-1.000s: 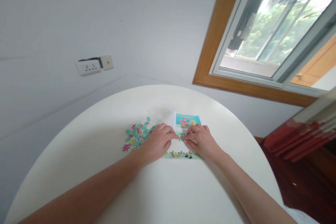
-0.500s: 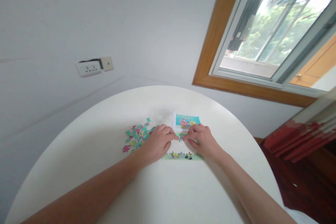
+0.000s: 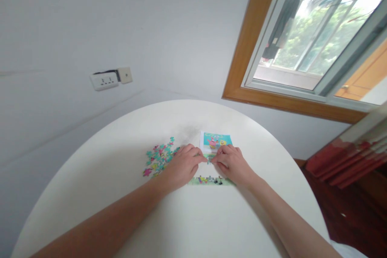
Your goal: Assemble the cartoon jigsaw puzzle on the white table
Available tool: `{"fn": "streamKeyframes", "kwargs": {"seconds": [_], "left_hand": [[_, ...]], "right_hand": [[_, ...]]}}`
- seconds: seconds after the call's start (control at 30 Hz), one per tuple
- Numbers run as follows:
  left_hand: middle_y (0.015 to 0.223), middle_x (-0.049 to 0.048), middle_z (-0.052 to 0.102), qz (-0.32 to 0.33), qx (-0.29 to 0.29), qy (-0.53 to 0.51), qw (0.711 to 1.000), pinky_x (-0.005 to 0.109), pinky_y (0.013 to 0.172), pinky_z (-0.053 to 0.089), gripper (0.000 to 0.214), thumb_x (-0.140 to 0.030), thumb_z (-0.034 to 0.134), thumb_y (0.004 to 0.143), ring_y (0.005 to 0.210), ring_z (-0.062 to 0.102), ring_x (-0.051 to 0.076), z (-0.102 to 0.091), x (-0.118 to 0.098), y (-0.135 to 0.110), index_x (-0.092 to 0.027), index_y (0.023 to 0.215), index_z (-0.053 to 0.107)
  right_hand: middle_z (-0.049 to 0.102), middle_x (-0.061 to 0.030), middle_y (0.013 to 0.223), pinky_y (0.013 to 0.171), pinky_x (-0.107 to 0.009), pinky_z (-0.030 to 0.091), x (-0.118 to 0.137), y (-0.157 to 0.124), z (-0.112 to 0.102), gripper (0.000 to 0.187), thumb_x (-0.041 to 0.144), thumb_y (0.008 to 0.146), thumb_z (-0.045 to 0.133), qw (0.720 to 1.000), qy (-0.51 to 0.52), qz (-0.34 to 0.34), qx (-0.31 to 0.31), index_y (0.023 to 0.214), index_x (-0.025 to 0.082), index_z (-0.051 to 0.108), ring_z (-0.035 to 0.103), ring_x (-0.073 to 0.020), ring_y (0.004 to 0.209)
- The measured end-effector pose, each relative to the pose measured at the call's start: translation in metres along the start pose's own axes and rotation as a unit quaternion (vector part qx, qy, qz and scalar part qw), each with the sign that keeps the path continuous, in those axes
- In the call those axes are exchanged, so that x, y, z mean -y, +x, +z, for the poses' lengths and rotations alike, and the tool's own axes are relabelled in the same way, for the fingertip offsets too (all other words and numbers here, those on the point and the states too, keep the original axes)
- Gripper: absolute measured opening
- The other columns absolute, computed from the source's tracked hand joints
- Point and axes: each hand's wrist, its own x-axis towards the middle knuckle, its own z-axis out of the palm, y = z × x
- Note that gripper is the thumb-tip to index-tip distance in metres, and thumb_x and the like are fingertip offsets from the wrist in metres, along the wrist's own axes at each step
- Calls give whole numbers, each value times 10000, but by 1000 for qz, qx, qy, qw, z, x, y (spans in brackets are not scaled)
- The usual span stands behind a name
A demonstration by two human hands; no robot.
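My left hand (image 3: 185, 164) and my right hand (image 3: 231, 163) meet over the white table, fingertips almost touching. Between them is a small puzzle piece (image 3: 209, 160), pinched from both sides, just below a printed picture card (image 3: 216, 140). The lower part of the card is partly covered by my fingers. Nearer to me lies a joined strip of puzzle pieces (image 3: 208, 180), green with cartoon figures, its right end partly under my right hand. A loose pile of puzzle pieces (image 3: 157, 159), teal, pink and yellow, spreads left of my left hand.
The round white table (image 3: 193, 221) reaches to the wall. On the wall at the left is a power socket (image 3: 104, 81). A wood-framed window (image 3: 232, 84) is at the upper right, with a red and white curtain (image 3: 335, 155) below it.
The view has shifted very slightly. Both hands stay in the same place with fingertips together around the small puzzle piece; the pile and strip have not moved.
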Motion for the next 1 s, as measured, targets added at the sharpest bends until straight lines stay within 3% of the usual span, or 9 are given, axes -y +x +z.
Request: {"fn": "streamKeyframes", "kwargs": {"seconds": [0.27,0.6,0.83,1.0], "left_hand": [[1067,39,612,1,8,5,1000,377,902,396,399,-40,449,830,1022,470,219,-1,-1,-2,-267,1084,657],[983,54,571,-34,-109,-18,993,365,887,400,311,-61,439,847,975,486,206,-8,14,0,-199,1028,651],[940,56,583,-58,-125,19,990,374,861,409,280,-78,467,836,930,503,212,-16,30,-2,-198,1018,644],[930,56,595,-50,-99,25,994,363,847,414,271,-100,469,845,916,505,208,-15,30,-3,-197,1030,641]], "right_hand": [[647,-47,972,834,-335,389,-26,0,-6,230,165,865,534,992,59,68,-89,968,261,716,543,-194,938],[691,-35,904,833,-328,424,-49,0,3,250,167,860,499,989,65,87,-100,964,233,717,578,-188,885],[704,-39,905,827,-335,430,-59,0,5,239,198,851,504,987,77,86,-108,954,229,718,584,-200,875],[694,-35,946,843,-349,413,-50,-1,5,269,138,823,513,990,88,54,-96,968,244,714,566,-203,910]]}}
